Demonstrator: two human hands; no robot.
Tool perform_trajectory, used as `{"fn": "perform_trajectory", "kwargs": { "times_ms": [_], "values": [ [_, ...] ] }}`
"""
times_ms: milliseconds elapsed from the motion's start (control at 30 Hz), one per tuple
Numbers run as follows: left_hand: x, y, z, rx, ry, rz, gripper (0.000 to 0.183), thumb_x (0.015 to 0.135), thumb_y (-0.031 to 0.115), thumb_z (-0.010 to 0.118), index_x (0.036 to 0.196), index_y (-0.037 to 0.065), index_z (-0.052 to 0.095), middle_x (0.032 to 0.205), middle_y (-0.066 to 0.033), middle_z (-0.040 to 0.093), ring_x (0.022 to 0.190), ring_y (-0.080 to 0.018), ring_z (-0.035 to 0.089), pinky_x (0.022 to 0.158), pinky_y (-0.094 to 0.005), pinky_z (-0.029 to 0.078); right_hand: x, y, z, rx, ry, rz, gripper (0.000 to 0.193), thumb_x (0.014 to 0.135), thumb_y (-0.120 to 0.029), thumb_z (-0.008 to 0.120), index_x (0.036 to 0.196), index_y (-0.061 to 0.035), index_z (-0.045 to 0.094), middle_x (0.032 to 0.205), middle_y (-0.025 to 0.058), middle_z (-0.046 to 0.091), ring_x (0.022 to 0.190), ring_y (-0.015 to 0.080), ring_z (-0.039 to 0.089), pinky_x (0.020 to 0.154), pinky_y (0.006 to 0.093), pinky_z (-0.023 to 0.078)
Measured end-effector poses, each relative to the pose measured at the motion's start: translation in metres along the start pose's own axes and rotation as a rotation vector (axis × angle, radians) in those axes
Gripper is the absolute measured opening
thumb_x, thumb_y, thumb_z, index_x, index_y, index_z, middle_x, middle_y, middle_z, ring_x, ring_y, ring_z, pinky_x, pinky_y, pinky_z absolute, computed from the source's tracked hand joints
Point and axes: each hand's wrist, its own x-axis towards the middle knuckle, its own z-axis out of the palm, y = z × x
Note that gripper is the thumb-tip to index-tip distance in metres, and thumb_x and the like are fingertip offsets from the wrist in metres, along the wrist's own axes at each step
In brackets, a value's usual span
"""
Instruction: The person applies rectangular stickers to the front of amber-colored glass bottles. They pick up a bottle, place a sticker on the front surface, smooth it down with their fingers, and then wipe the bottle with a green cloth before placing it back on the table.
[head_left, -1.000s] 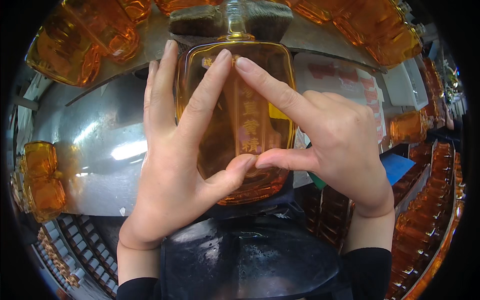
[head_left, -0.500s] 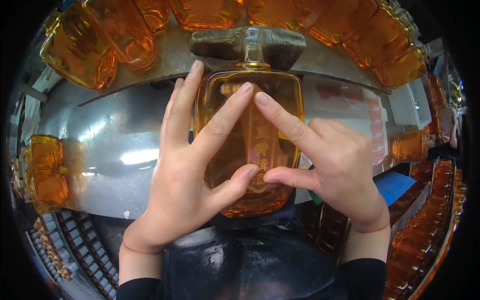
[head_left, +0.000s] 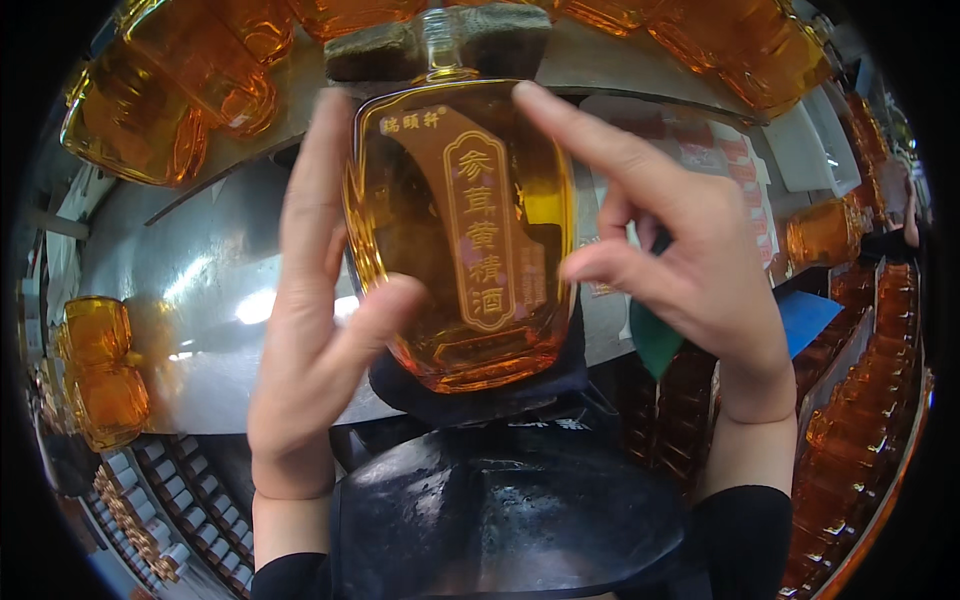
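Observation:
A large flat glass bottle of amber liquid lies face up in front of me, neck pointing away. Its front carries a brownish label with gold lettering and a framed panel. Along the bottle's left edge is my left hand, empty, fingers stretched and thumb apart, slightly blurred. My right hand is at the right edge, index fingertip by the upper shoulder and thumb by the lower side. Its other fingers are curled round what looks like a green scraper, partly hidden by the hand.
A worn dark block supports the bottle's neck. More amber bottles line the far shelf, and others stand at left. Label sheets, a white bin and a blue sheet are at right. Racks of white-sided caps stand lower left.
Both hands have parted from the label's middle toward the bottle's sides, uncovering the label. The whole view has shifted, and the bottle now appears higher and further left.

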Motion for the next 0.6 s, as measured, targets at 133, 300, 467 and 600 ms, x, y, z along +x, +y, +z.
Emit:
{"fn": "perform_trajectory", "kwargs": {
  "times_ms": [133,300,467,600],
  "values": [
    [-0.009,0.001,-0.008,0.022,0.117,-0.069,0.065,0.093,0.027,0.048,0.152,0.009,0.029,0.159,-0.0150,0.022,0.145,-0.0347,0.025,0.116,-0.0516,0.024,-0.014,0.001,-0.005,0.185,0.046,0.148,0.051,0.084,-0.014,0.073,0.131,-0.0033,0.059,0.064,-0.0034,0.050,0.058,0.0030,0.042,0.054,0.0204,0.034],
    [-0.004,0.014,0.000,0.239,0.066,0.035,0.072,0.076,0.016,0.072,0.144,0.011,0.047,0.150,-0.0182,0.030,0.138,-0.0329,0.033,0.113,-0.0432,0.029,-0.005,-0.009,0.007,0.375,0.066,0.302,0.018,0.086,-0.009,0.072,0.097,-0.0025,0.059,0.065,-0.0059,0.049,0.058,-0.0003,0.042,0.054,0.0171,0.031],
    [-0.002,0.021,0.008,0.433,0.013,-0.008,0.081,0.066,0.019,0.080,0.141,0.018,0.050,0.144,-0.0197,0.028,0.135,-0.0382,0.029,0.112,-0.0452,0.030,0.007,-0.010,0.012,0.124,-0.002,0.288,0.038,0.075,-0.013,0.083,0.080,-0.0060,0.046,0.066,-0.0028,0.043,0.059,0.0032,0.039,0.052,0.0203,0.033],
    [-0.001,0.022,0.006,0.415,-0.016,-0.027,0.081,0.066,0.018,0.081,0.141,0.018,0.050,0.145,-0.0200,0.026,0.136,-0.0386,0.028,0.113,-0.0456,0.030,0.008,-0.010,0.011,0.137,-0.021,0.299,0.040,0.073,-0.013,0.084,0.079,-0.0057,0.045,0.067,-0.0012,0.044,0.059,0.0042,0.040,0.052,0.0208,0.033]
  ]
}}
